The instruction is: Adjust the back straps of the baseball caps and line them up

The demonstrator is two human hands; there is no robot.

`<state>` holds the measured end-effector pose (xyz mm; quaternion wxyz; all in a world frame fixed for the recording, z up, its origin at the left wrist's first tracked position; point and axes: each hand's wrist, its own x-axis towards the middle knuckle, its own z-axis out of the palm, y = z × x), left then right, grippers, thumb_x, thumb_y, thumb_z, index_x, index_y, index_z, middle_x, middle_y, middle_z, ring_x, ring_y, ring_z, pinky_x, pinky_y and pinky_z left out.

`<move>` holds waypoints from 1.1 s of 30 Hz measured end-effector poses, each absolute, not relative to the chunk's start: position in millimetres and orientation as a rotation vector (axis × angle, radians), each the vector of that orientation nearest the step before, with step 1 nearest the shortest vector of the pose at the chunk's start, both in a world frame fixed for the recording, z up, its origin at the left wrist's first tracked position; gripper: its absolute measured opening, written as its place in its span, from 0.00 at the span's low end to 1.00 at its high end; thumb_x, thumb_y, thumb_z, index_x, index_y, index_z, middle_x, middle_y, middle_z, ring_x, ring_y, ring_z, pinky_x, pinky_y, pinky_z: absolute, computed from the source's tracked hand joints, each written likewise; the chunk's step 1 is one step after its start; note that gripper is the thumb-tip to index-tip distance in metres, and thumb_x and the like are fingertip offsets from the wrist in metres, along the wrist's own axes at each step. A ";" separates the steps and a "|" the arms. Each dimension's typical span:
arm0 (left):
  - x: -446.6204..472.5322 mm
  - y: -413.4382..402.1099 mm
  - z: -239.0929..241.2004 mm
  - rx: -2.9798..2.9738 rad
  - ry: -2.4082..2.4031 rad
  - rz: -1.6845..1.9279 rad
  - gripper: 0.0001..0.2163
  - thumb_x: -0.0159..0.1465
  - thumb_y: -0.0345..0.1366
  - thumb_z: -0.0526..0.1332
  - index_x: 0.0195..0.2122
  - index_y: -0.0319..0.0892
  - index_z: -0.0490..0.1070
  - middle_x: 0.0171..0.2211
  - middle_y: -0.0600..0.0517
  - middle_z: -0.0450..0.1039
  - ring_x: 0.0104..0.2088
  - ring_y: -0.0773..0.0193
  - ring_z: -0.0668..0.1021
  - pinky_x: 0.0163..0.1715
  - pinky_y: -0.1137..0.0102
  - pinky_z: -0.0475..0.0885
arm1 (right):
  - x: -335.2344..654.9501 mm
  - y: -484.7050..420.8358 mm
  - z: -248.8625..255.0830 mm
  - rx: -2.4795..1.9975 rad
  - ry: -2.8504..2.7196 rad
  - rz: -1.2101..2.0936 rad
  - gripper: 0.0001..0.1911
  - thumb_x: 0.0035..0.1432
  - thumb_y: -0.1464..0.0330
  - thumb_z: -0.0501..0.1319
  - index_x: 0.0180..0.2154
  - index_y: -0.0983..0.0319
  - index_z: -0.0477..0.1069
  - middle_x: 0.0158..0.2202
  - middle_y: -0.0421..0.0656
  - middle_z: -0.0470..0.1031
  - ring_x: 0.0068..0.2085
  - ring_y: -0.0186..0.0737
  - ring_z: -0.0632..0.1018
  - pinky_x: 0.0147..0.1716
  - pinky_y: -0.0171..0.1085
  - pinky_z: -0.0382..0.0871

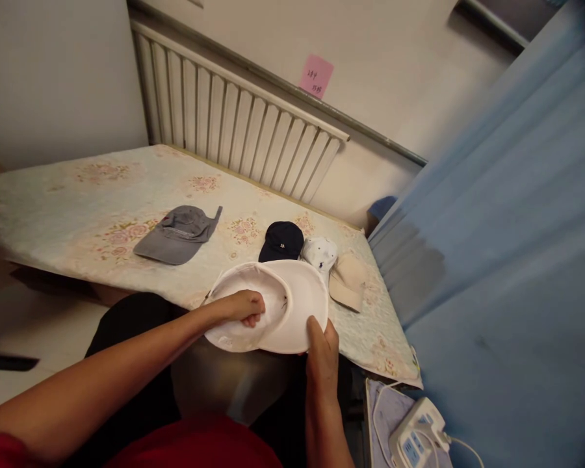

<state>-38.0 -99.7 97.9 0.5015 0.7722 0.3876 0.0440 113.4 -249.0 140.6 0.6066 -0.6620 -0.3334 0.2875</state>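
Note:
A white baseball cap (299, 296) is turned with its hollow inside toward me, above my lap at the table's front edge. My right hand (322, 341) grips the rim of its brim, thumb on the near face and the other fingers mostly hidden behind. Inside the crown, my left hand (247, 308) is curled into a fist, and nothing shows in its fingers. A small dark mark lies near the seam between crown and brim. Beyond the held cap are a navy cap (281, 240), a white cap with small marks (320, 252) and a beige cap (350, 279).
A grey cap (179, 234) lies on the left part of the flower-patterned table (205, 184). Behind it stands a white radiator (234, 117) under a pink note (316, 76). A blue curtain (492, 247) hangs at the right, above a power strip (419, 434) with white cables.

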 end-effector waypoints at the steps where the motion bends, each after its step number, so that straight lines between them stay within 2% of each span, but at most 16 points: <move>1: -33.9 -102.8 97.3 1.855 0.899 0.100 0.12 0.61 0.39 0.49 0.35 0.41 0.69 0.29 0.52 0.75 0.29 0.63 0.77 0.31 0.70 0.70 | 112.4 -247.4 140.8 -1.529 -0.772 0.673 0.24 0.54 0.57 0.57 0.44 0.68 0.74 0.21 0.41 0.73 0.26 0.40 0.73 0.22 0.35 0.65; 5: -22.0 -103.2 91.6 1.912 0.902 0.081 0.10 0.61 0.40 0.53 0.31 0.40 0.70 0.28 0.52 0.74 0.29 0.63 0.76 0.32 0.70 0.70 | 109.3 -241.9 140.0 -1.533 -0.776 0.642 0.24 0.53 0.57 0.57 0.44 0.68 0.74 0.22 0.42 0.73 0.28 0.42 0.74 0.23 0.35 0.65; 7: -21.8 -96.3 88.4 1.983 0.980 0.070 0.11 0.62 0.39 0.55 0.31 0.38 0.70 0.30 0.50 0.74 0.33 0.61 0.76 0.36 0.66 0.70 | 109.8 -240.4 138.3 -1.552 -0.758 0.638 0.25 0.53 0.56 0.57 0.44 0.69 0.74 0.23 0.43 0.74 0.28 0.42 0.74 0.22 0.34 0.64; 11: -31.5 -79.4 84.1 2.113 1.143 0.006 0.12 0.64 0.42 0.58 0.42 0.37 0.71 0.42 0.48 0.73 0.43 0.59 0.75 0.44 0.59 0.70 | 114.6 -238.4 133.7 -1.584 -0.748 0.620 0.25 0.53 0.55 0.57 0.44 0.68 0.74 0.25 0.43 0.75 0.29 0.43 0.74 0.25 0.36 0.66; 13: -37.0 -73.8 83.2 2.148 1.200 -0.033 0.13 0.64 0.42 0.58 0.44 0.38 0.70 0.45 0.47 0.72 0.44 0.59 0.75 0.46 0.57 0.70 | 116.6 -236.6 131.6 -1.580 -0.752 0.595 0.25 0.52 0.56 0.58 0.44 0.68 0.74 0.25 0.43 0.75 0.31 0.44 0.75 0.28 0.37 0.67; 16: -41.6 -69.1 82.8 2.176 1.251 -0.054 0.12 0.64 0.41 0.58 0.42 0.38 0.71 0.43 0.46 0.73 0.44 0.58 0.75 0.46 0.57 0.69 | 117.5 -233.5 130.4 -1.570 -0.748 0.582 0.26 0.52 0.56 0.57 0.45 0.68 0.74 0.27 0.44 0.76 0.34 0.46 0.75 0.31 0.38 0.68; 20: -45.0 -64.2 81.8 2.189 1.305 -0.021 0.10 0.61 0.38 0.61 0.34 0.36 0.74 0.37 0.41 0.75 0.44 0.49 0.75 0.47 0.57 0.67 | 116.8 -231.3 133.0 -1.575 -0.741 0.604 0.26 0.52 0.56 0.57 0.46 0.67 0.74 0.31 0.45 0.78 0.35 0.46 0.76 0.32 0.38 0.69; 22: -47.3 -61.0 79.3 2.195 1.357 -0.002 0.10 0.62 0.38 0.60 0.36 0.35 0.74 0.38 0.42 0.75 0.45 0.51 0.75 0.48 0.55 0.67 | 116.0 -231.1 134.7 -1.586 -0.741 0.620 0.25 0.52 0.56 0.57 0.46 0.67 0.73 0.32 0.45 0.78 0.34 0.44 0.75 0.29 0.37 0.69; 27: -51.4 -53.7 66.9 2.208 1.441 0.044 0.13 0.64 0.41 0.58 0.45 0.38 0.70 0.47 0.46 0.72 0.47 0.56 0.74 0.49 0.55 0.69 | 111.9 -227.9 132.8 -1.661 -0.760 0.695 0.23 0.52 0.55 0.57 0.40 0.67 0.74 0.27 0.44 0.74 0.26 0.40 0.72 0.17 0.32 0.62; 33: -55.8 -53.8 60.5 2.325 1.370 -0.014 0.14 0.65 0.41 0.58 0.46 0.37 0.70 0.47 0.46 0.71 0.47 0.56 0.74 0.48 0.55 0.69 | 114.8 -221.7 121.9 -1.689 -0.786 0.655 0.21 0.53 0.56 0.56 0.39 0.66 0.74 0.28 0.44 0.75 0.28 0.41 0.72 0.23 0.35 0.65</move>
